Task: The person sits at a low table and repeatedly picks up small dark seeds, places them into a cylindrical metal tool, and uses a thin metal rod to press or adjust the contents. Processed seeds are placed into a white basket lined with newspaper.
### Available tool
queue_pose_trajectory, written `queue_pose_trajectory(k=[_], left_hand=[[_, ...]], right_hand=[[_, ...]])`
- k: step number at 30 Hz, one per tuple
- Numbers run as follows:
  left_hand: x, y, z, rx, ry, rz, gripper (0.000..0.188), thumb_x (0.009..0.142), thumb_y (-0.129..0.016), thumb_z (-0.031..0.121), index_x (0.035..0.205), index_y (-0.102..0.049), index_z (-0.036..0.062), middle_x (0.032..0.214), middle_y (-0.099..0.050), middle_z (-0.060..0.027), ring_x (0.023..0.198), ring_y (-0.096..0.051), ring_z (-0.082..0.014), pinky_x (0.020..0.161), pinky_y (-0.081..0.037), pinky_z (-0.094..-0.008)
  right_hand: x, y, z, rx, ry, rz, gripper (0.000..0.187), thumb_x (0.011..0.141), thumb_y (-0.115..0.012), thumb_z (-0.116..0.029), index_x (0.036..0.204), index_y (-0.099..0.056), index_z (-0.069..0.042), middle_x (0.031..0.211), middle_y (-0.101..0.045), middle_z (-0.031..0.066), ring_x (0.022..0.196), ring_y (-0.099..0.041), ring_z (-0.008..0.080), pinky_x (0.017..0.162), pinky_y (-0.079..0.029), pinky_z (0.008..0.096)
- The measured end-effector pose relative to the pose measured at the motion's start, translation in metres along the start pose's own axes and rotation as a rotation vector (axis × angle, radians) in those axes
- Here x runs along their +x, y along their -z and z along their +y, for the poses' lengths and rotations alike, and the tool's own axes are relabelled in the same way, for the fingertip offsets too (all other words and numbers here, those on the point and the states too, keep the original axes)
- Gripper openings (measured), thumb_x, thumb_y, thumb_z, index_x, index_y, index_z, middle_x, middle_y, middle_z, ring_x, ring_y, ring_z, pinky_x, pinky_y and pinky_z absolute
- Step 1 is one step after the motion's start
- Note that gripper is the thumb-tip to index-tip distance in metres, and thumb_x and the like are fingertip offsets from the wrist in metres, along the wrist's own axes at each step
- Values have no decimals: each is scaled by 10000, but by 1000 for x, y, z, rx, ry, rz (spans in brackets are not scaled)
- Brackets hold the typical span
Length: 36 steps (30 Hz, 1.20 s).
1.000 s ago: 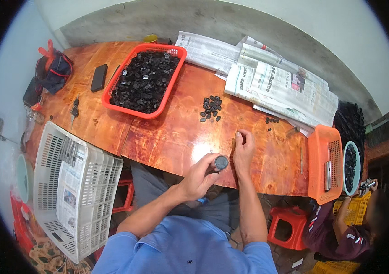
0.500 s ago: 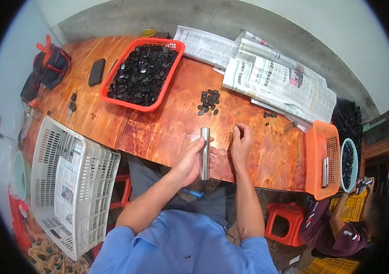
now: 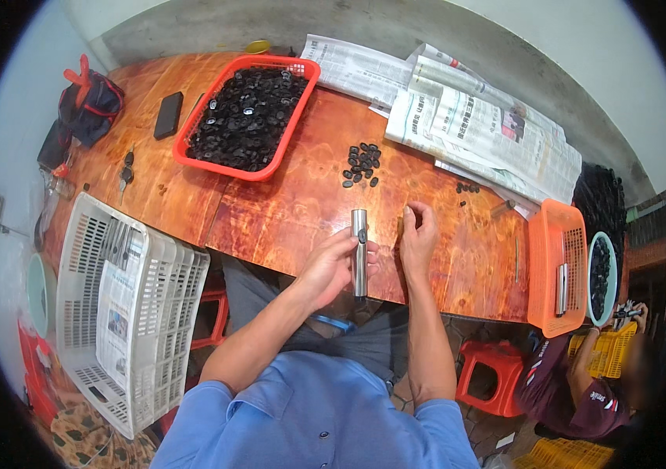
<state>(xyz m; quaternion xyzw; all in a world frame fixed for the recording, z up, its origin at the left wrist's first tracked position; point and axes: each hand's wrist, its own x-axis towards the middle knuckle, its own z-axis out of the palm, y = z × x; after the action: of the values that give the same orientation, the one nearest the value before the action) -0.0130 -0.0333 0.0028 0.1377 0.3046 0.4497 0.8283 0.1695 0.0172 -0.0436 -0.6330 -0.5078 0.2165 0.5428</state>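
Observation:
My left hand [image 3: 328, 267] is wrapped round a shiny metal tube [image 3: 360, 270], which stands out lengthwise above the table's front edge. Near the tube's upper end a dark oval [image 3: 362, 234] shows on its side; whether it is a hole or a black piece I cannot tell. To the right of the tube, my right hand [image 3: 419, 234] is raised with thumb and fingers curled close together. Anything between those fingertips is too small to make out. Beyond both hands, a loose group of small black oval pieces [image 3: 362, 165] lies on the table.
A red basket [image 3: 269, 173] full of black pieces sits far left on the wooden table [image 3: 270, 227]. Newspapers [image 3: 458, 117] lie at the back. An orange basket [image 3: 544, 270] with metal tubes is right; a white crate [image 3: 145, 328] stands left. A co-worker [image 3: 575, 391] sits at lower right.
The tube has turned in my left hand, so a dark oval now shows on its side. My right hand has moved slightly up and right, its fingers still curled.

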Motion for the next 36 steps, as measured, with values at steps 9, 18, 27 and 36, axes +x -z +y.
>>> queue_pose_trajectory(k=[9,18,27,36], left_hand=[[2,8,-1,57,1,-16,315,1003,-491,121,1298,-472,12,1084,-630,-167,915,-662,-222,795,-592,-359],[3,2,-5,250,-189,14,497,929,-550,-39,1400,-399,-2,1164,-600,-117,1028,-628,-171,904,-538,-319],[5,7,-13,411,-301,27,572,905,-586,-56,1435,-372,-30,1144,-608,-116,1013,-623,-149,867,-526,-285],[3,22,0,9,46,-143,458,991,-508,98,1415,-379,-18,1221,-604,-198,998,-654,-252,871,-578,-394]], right_hand=[[-1,-1,-10,38,-4,-3,179,936,-599,-132,1015,-636,24,899,-652,115,830,-633,209,751,-499,336],[-51,3,-69,346,-339,-313,232,897,-697,-103,1084,-660,30,848,-682,37,678,-603,65,552,-466,201],[-46,9,-56,420,-349,-391,196,882,-703,-90,1019,-683,48,828,-696,51,729,-634,91,637,-515,242],[-19,39,-37,-572,466,-243,114,802,-670,-36,913,-651,-52,820,-596,150,790,-605,345,691,-484,431]])
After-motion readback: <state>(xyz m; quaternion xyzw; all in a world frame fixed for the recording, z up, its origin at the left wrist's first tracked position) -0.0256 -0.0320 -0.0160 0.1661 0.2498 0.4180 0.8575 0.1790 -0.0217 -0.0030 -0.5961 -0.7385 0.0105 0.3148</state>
